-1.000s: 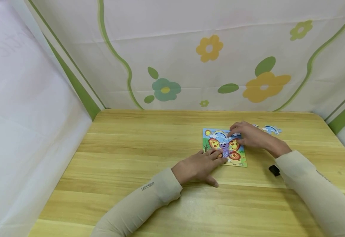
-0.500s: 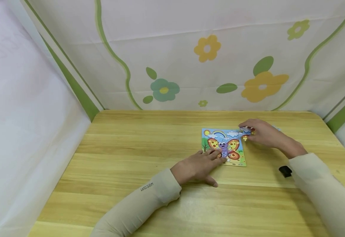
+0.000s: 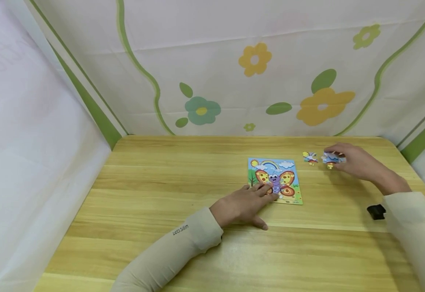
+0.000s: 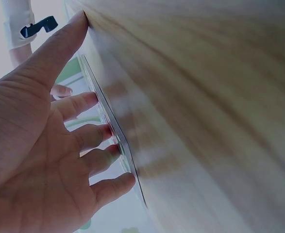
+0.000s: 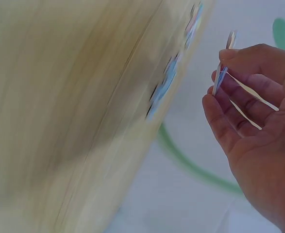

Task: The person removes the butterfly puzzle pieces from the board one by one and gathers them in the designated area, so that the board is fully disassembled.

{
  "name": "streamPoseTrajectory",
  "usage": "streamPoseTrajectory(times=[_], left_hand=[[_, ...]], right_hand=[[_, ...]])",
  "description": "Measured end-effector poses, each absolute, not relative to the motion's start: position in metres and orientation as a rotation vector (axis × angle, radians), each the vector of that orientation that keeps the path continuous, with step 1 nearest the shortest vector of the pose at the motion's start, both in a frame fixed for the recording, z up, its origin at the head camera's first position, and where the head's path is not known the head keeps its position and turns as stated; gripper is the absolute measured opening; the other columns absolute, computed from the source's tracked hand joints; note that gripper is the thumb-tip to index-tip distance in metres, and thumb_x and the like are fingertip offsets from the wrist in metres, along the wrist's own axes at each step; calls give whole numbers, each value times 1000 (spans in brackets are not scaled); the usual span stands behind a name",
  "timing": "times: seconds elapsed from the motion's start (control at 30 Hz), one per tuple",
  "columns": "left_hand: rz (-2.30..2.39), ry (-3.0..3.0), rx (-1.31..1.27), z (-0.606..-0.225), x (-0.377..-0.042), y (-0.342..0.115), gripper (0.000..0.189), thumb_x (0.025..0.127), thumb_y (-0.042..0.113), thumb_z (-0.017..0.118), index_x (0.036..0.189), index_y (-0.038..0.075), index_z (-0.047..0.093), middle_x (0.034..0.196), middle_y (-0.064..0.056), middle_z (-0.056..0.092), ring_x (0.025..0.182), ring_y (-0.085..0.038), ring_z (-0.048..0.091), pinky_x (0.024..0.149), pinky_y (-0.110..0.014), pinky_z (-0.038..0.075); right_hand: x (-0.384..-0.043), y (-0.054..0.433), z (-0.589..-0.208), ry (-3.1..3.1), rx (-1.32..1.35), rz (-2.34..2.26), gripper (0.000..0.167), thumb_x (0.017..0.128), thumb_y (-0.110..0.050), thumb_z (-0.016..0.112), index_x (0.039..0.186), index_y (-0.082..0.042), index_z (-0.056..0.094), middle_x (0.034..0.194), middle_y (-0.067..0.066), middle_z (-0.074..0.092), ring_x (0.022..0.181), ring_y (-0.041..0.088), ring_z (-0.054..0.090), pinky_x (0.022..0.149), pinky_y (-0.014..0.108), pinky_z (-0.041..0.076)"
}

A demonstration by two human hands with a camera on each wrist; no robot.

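Observation:
My left hand [image 3: 244, 205] rests with its fingers spread on the lower edge of a butterfly jigsaw puzzle [image 3: 287, 164], its thumb on the table. In the left wrist view, the fingertips touch the thin edge of the puzzle board [image 4: 103, 92]. My right hand [image 3: 362, 162] pinches a jigsaw piece [image 3: 331, 160] with a blue and red print, to the right of the puzzle. The right wrist view shows that piece [image 5: 225, 68] between thumb and fingers, off the table. A loose jigsaw piece [image 3: 310, 157] lies between puzzle and right hand. Another loose piece [image 5: 164, 87] lies below the hand.
The wooden table [image 3: 168, 174] extends left and forward of the puzzle. A white curtain [image 3: 212, 69] with printed flowers hangs along its far edge. A black object [image 3: 376, 211] is at the right cuff; whether it is attached there, I cannot tell.
My right hand has moved rightward from the puzzle's upper right, carrying a jigsaw piece off it. The puzzle's upper right and a loose piece have come into view. The left hand stays put.

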State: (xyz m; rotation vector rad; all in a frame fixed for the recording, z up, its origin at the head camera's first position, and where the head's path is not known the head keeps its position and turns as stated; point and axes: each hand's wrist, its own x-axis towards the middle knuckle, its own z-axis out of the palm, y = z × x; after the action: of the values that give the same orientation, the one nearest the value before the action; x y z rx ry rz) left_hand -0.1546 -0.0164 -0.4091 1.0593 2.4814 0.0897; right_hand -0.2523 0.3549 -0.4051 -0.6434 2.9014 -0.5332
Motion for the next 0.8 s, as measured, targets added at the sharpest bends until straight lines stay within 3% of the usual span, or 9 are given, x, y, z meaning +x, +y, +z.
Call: streamPoseTrajectory(times=[0.27, 0.3, 0.37, 0.5, 0.53, 0.57, 0.8], left_hand=[[85, 2487, 1059, -409, -155, -16, 92, 95, 58, 70, 169, 31, 21, 178, 0, 11, 165, -22, 11, 133, -48, 20], [85, 2487, 1058, -409, -155, -16, 92, 95, 58, 70, 169, 31, 21, 178, 0, 11, 165, -22, 11, 133, -48, 20], [77, 2487, 1060, -409, -155, -16, 92, 95, 58, 70, 169, 31, 21, 178, 0, 11, 165, -21, 11, 133, -47, 21], [66, 2487, 1066, -410, -155, -16, 92, 95, 59, 68, 169, 31, 21, 178, 0, 11, 165, -21, 10, 133, -47, 21], [63, 2488, 1068, -410, -155, -16, 92, 95, 59, 68, 169, 31, 21, 178, 0, 10, 165, -21, 10, 133, -47, 22], [63, 2489, 1069, -410, -155, -16, 92, 95, 59, 68, 169, 31, 20, 178, 0, 10, 165, -21, 10, 133, -47, 22], [58, 2498, 1078, -411, -155, -16, 92, 95, 60, 68, 169, 31, 21, 178, 0, 12, 165, -22, 12, 132, -47, 23]], right_hand=[[-256, 397, -414, 2927, -558, -545, 52, 92, 2, 72, 139, 15, 55, 131, 36, 61, 115, 50, 60, 95, 67, 50], [-257, 402, -415, 2938, -559, -541, 52, 91, 2, 73, 138, 15, 57, 129, 35, 63, 111, 40, 64, 95, 61, 54], [-259, 409, -418, 2941, -547, -542, 51, 90, 2, 73, 137, 16, 57, 127, 35, 64, 110, 39, 65, 92, 55, 57], [-262, 421, -421, 2892, -477, -560, 53, 93, 2, 70, 140, 18, 53, 131, 40, 59, 112, 46, 64, 92, 57, 57], [-263, 424, -421, 2871, -456, -563, 53, 94, 2, 68, 141, 19, 51, 133, 42, 57, 116, 57, 58, 93, 65, 53], [-263, 427, -421, 2858, -446, -559, 53, 95, 2, 67, 142, 20, 50, 134, 43, 55, 117, 59, 57, 95, 69, 50], [-271, 440, -426, 2852, -451, -484, 49, 92, 6, 64, 137, 21, 53, 126, 45, 59, 112, 62, 59, 89, 67, 54]])
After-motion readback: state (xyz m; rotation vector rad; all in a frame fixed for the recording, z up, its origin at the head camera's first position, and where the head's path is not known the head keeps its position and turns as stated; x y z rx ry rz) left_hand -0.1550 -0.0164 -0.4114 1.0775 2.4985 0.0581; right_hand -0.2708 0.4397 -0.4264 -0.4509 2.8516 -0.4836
